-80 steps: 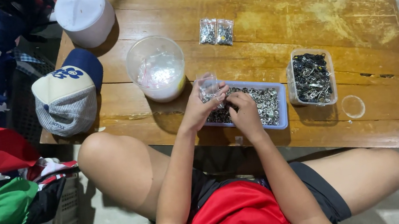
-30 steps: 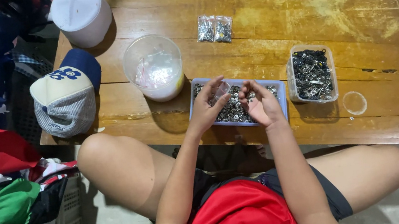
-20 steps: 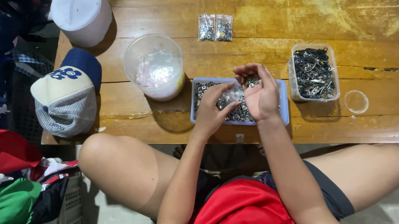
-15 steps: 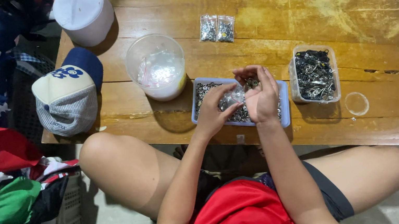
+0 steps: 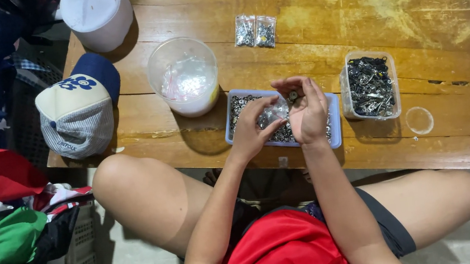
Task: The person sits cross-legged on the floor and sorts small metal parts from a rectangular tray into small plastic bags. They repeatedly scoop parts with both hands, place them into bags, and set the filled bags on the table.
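The counter (image 5: 352, 2) is worn wood, its varnish glossy in places and scuffed pale in others. A clear thin plastic bag (image 5: 272, 112) and a pale blue plastic tray (image 5: 336, 129) hold small shiny metal parts (image 5: 241, 107). The round tub (image 5: 185, 83) is translucent plastic, and the cap (image 5: 79, 105) is matt cloth.

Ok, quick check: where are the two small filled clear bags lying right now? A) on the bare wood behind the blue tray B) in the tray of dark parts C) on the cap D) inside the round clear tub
A: the two small bags lie side by side on the table, behind the blue tray, apart from the round tub.
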